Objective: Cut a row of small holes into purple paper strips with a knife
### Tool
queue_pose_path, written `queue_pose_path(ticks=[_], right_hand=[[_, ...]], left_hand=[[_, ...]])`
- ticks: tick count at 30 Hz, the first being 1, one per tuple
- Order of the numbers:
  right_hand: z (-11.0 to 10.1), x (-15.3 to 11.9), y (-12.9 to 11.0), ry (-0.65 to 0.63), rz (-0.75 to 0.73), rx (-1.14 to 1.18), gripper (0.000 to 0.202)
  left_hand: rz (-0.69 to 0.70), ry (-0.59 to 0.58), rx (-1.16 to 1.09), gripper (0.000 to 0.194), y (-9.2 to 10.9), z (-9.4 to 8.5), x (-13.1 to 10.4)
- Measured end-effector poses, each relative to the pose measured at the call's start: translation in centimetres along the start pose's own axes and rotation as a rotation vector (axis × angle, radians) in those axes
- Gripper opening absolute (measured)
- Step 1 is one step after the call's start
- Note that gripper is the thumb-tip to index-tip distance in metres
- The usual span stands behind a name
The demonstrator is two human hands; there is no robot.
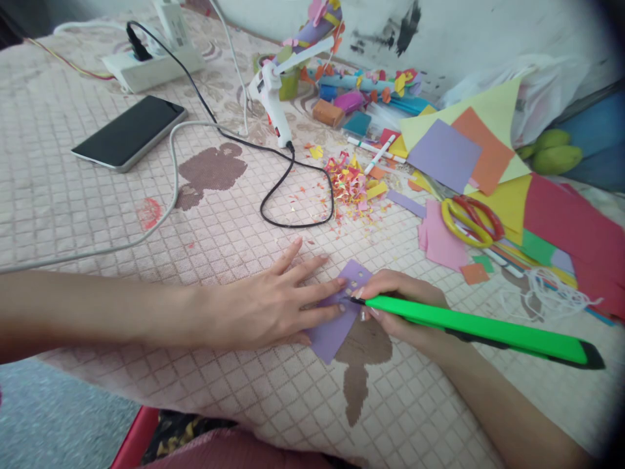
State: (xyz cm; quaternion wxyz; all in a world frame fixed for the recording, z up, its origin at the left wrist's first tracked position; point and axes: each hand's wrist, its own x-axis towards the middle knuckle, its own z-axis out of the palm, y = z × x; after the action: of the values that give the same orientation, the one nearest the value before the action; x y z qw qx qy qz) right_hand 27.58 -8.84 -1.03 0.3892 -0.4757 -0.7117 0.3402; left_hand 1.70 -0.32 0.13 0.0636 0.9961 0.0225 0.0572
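Note:
A small purple paper strip (330, 338) with several little cut holes near its upper end lies slanted on the quilted cloth. My left hand (266, 303) is spread flat, its fingertips pressing on the paper's left side. Pinched near its tip in my right hand (398, 296) is a long green cutter (478, 326), its handle reaching out to the right. The cutter's dark tip touches the paper by the holes, between the two hands. The far end of the blade is too small to make out.
Behind the hands are paper scraps (349, 182), a white glue gun (276, 107) and its looped black cable. Scissors (466, 223) and coloured sheets (444, 156) lie right. A phone (131, 132) and power strip (151, 68) are back left.

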Motion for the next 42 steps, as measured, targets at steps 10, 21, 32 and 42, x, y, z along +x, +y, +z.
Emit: queue_pose_path(ticks=[10,21,32,42], right_hand=[[-0.35,0.09,0.44,-0.035,-0.011,-0.007,0.021],[-0.69,0.31,0.21,-0.056,-0.006,-0.035,0.021],[-0.41,-0.09,0.7,-0.024,-0.008,-0.065,0.029],[-0.06,-0.24,0.4,0.007,0.016,-0.091,0.028]], left_hand=[[0.006,0.03,-0.019,0.057,-0.02,-0.1,0.06],[-0.01,-0.041,0.045,0.058,0.08,0.1,0.11],[-0.016,-0.004,0.04,0.062,0.15,0.17,0.09],[-0.02,-0.038,0.057,0.059,0.37,-0.22,0.27]])
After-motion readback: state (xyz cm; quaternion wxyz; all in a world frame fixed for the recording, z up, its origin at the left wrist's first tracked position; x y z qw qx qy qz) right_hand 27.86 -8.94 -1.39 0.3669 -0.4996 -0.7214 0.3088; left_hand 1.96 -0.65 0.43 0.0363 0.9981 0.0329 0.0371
